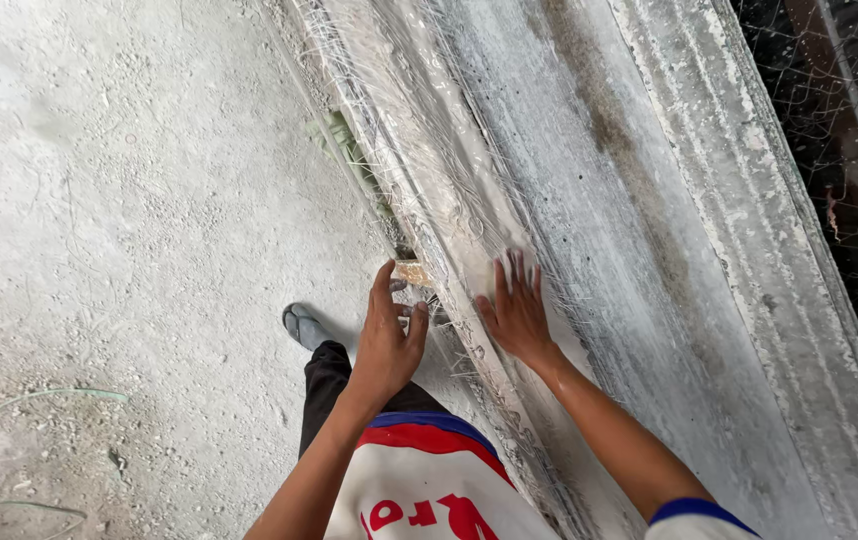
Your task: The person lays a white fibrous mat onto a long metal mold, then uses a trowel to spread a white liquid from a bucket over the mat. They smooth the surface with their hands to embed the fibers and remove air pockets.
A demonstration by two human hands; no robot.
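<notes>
The left hand reaches forward, fingers loosely together, touching the mould edge. The right hand presses flat, fingers spread, on the long white plaster slab, rough and fibre-strewn, running away beside the dusty concrete floor.

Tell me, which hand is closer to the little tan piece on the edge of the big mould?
Left. The left hand has its fingers touching the tan piece; the right hand lies flat on the mould, to the right of it.
</notes>
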